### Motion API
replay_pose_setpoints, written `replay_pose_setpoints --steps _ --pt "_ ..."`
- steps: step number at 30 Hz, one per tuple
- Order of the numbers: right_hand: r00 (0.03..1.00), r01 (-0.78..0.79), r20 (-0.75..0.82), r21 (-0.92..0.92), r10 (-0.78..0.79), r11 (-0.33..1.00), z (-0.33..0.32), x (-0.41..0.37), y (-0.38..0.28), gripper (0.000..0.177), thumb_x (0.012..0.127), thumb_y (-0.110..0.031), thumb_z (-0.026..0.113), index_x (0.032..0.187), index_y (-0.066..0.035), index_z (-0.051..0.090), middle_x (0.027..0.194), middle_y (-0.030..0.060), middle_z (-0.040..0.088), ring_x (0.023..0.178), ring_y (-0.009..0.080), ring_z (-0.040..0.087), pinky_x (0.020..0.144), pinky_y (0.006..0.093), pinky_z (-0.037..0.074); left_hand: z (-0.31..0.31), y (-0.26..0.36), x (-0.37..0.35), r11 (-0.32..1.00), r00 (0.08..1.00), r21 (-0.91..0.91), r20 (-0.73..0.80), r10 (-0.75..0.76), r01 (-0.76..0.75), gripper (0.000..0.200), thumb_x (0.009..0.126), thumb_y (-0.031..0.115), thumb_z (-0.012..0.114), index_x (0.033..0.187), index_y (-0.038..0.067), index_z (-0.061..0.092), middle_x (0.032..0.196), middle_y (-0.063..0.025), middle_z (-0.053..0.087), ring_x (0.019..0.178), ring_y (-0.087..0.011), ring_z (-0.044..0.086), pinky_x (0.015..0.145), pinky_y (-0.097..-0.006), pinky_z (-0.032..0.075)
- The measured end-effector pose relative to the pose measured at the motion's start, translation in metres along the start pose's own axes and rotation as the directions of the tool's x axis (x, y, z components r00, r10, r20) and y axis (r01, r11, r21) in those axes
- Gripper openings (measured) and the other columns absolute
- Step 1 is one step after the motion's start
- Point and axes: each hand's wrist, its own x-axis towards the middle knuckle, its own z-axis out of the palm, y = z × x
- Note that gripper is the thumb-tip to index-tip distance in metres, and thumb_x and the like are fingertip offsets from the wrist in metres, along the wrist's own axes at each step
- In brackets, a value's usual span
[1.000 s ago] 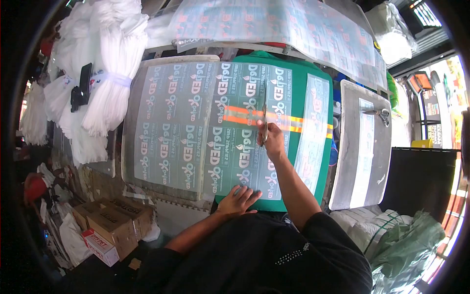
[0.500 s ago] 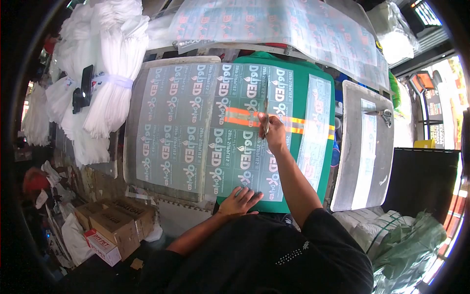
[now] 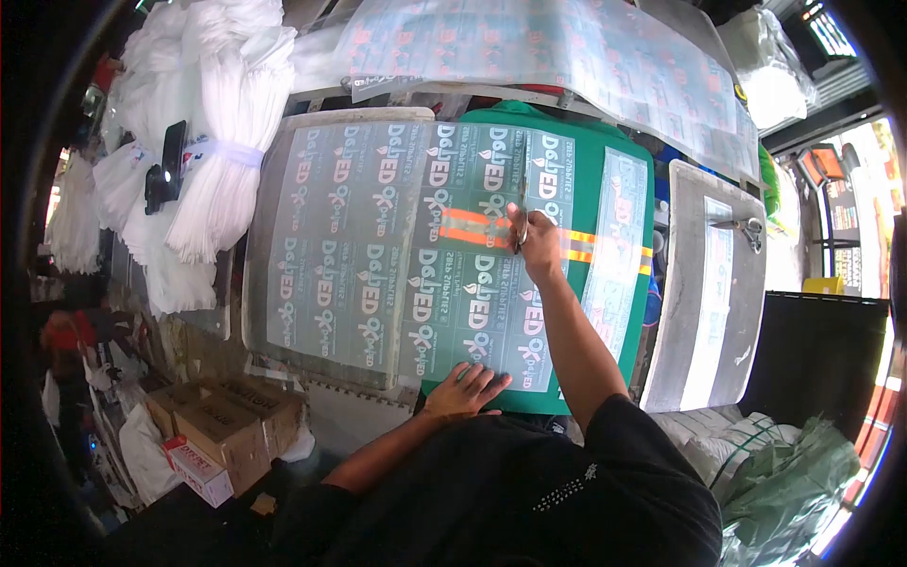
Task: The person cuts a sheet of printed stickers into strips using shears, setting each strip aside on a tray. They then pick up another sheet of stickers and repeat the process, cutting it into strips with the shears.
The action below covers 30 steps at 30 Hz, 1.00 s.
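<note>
Gripping scissors [image 3: 521, 210], right hand [image 3: 540, 248] closed over printed film [image 3: 397, 236], left hand [image 3: 465, 392] spread on its near edge

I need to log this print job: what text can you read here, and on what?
"ED": clear end of the white logo repeated across the printed sheet, on which the right hand holds scissors; its first letters are uncertain.
Small lines by each logo: too small to read.
Cardboard boxes: lettering blurred.

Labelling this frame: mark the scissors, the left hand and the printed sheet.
scissors [image 3: 521, 203], head view, on the blades.
left hand [image 3: 465, 390], head view, back of hand.
printed sheet [image 3: 359, 246], head view, bare left part.
</note>
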Motion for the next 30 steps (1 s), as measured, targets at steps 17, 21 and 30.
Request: replay_pose_setpoints --steps 17,21,30 --pt "1.0 -0.009 -0.031 -0.061 0.007 0.998 0.003 0.018 -0.019 0.057 0.085 -0.049 0.074 0.089 0.007 0.061 0.065 0.006 0.058 0.053 0.0125 0.055 0.048 0.0275 0.044 0.001 0.0 -0.001 1.0 1.0 -0.019 0.0 -0.004 0.004 0.069 0.09 0.06 0.055 0.145 0.019 0.045 0.125 -0.0111 0.043 0.123 -0.0286 0.039 0.106 -0.0488 0.036" --pt "1.0 0.011 -0.019 -0.068 -0.012 0.998 0.004 0.026 -0.019 0.057 0.084 -0.05 0.075 0.085 0.006 0.062 0.066 0.0071 0.059 0.054 0.0135 0.057 0.049 0.0281 0.045 -0.002 0.002 -0.001 0.997 1.0 -0.073 -0.026 -0.017 0.015 0.069 0.09 0.058 0.056 0.145 0.019 0.045 0.124 -0.0108 0.043 0.122 -0.0287 0.039 0.107 -0.0496 0.036" --pt "0.993 0.108 -0.028 -0.102 -0.111 0.989 0.005 0.023 -0.044 0.048 0.087 -0.045 0.073 0.073 -0.002 0.058 0.062 0.0047 0.055 0.055 0.0131 0.053 0.05 0.028 0.042 -0.012 0.006 0.0 0.997 0.997 -0.079 -0.078 -0.023 0.017 0.073 0.086 0.054 0.061 0.145 0.015 0.044 0.125 -0.0126 0.047 0.121 -0.0312 0.043 0.107 -0.0495 0.035"
